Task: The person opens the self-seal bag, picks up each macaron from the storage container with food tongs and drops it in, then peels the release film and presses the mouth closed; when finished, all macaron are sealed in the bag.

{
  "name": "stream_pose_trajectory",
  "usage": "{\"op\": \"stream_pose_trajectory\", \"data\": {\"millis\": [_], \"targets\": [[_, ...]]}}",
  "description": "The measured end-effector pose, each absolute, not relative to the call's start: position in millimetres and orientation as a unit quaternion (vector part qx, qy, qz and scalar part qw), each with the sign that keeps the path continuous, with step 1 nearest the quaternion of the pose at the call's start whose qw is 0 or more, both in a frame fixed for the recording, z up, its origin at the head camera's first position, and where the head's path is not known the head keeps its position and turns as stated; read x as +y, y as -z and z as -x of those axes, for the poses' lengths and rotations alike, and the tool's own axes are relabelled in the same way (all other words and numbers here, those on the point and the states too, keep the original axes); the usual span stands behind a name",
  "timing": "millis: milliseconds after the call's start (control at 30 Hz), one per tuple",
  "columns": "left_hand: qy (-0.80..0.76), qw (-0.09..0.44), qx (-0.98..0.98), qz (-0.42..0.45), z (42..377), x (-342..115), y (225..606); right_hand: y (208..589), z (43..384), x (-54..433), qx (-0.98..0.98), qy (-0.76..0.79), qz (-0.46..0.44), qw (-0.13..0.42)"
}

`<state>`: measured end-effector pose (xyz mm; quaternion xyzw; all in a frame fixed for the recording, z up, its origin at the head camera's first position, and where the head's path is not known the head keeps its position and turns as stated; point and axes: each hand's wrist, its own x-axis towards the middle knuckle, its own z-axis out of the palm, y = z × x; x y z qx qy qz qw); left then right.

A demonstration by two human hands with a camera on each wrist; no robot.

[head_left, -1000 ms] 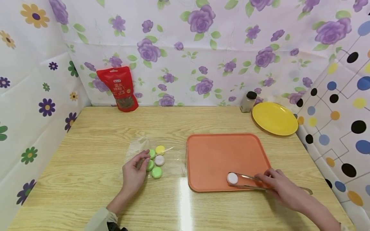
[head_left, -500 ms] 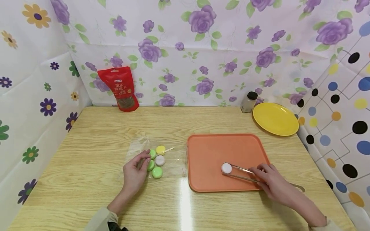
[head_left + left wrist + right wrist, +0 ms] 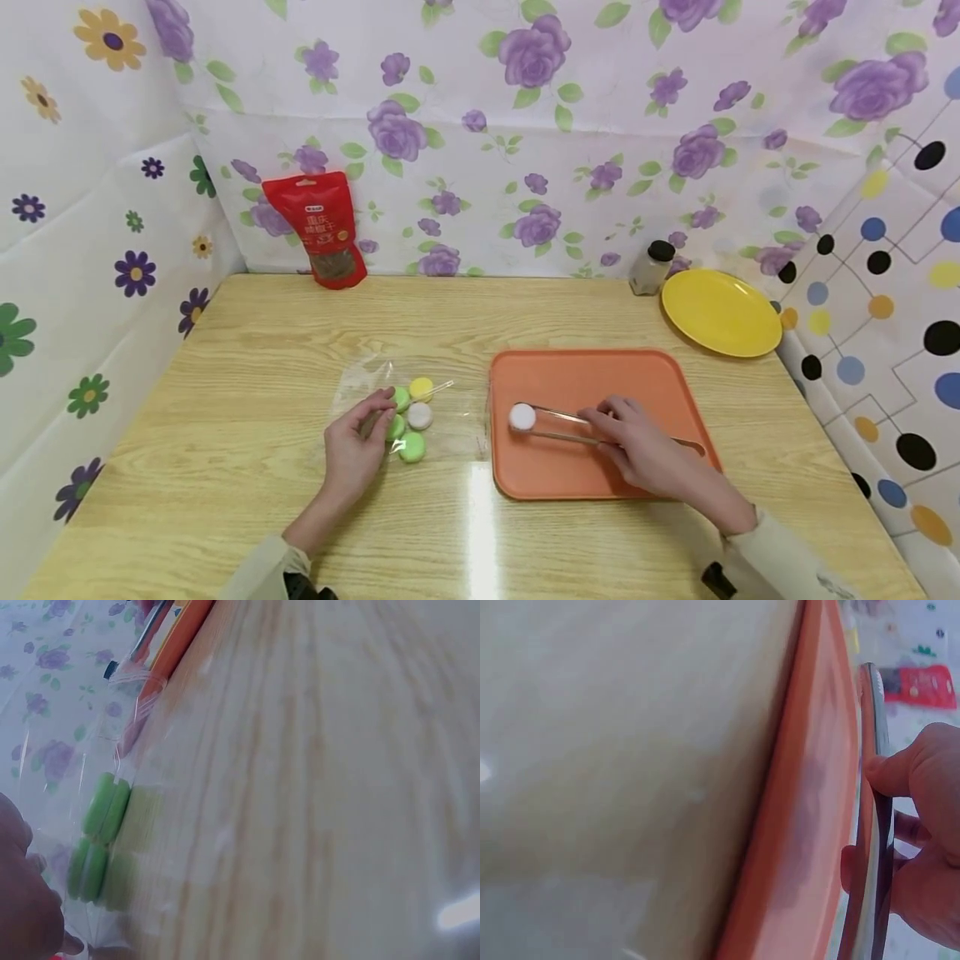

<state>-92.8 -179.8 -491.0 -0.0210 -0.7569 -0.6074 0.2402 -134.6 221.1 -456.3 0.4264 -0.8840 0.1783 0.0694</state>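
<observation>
- R hand (image 3: 645, 450): fingers + thumb grip metal tongs (image 3: 566, 437) partway along; tong ends point L.
- White macaron (image 3: 522, 417) sits btwn tong tips, over L part of orange tray (image 3: 592, 375); can't tell if it touches tray.
- L hand (image 3: 356, 450): thumb + fingertips pinch edge of clear plastic bag (image 3: 457, 425), just beside green macarons.
- Bag lies flat-ish on worktop (image 3: 225, 467), L of tray, its R end reaching tray's L rim.
- In bag: 3 green macarons (image 3: 412, 447), 1 yellow macaron (image 3: 422, 388) at back, 1 greyish macaron (image 3: 419, 416) nr middle; two greens partly behind L hand's fingers.
- Back L of worktop: red pouch (image 3: 326, 237), upright, nr flowered wall covering (image 3: 480, 192).
- Back R: dark-lidded jar (image 3: 651, 271), w/ yellow plate (image 3: 720, 312) just beside it, tilted, well apart from bag.
</observation>
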Motion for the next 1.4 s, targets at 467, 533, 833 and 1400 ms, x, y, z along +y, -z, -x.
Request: {"op": "stream_pose_trajectory", "data": {"millis": [467, 533, 833, 1400], "targets": [[0.591, 0.253, -0.765, 0.023, 82, -166, 458, 447, 158, 143, -0.859, -0.154, -0.488, -0.007], [0.592, 0.251, -0.766, 0.02, 82, -166, 457, 446, 159, 136, -0.855, -0.145, -0.498, -0.004], [0.595, 0.253, -0.762, 0.029, 83, -168, 460, 447, 160, 117, -0.848, -0.125, -0.515, -0.018], [0.598, 0.255, -0.76, 0.018, 90, -176, 481, 445, 162, 107, -0.849, -0.115, -0.516, -0.03]]}}
